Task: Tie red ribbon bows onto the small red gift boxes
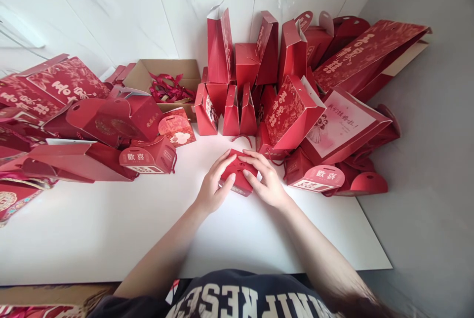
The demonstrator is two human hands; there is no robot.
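Observation:
A small red box (240, 188) rests on the white table in front of me, between my two hands. My left hand (216, 183) grips its left side, with fingers over the top and thumb on the near edge. My right hand (267, 178) holds the right side the same way, its fingertips near the top flaps. Part of the box top is covered by my fingers. Just beyond the box lies a thin red cord (242, 140).
Red gift boxes (107, 120) crowd the table's left side, and more red boxes (292, 110) stand at the back and right. An open cardboard box (142, 73) holds red ribbons (172, 89). A grey wall (429, 160) borders the white table (111, 239) on the right.

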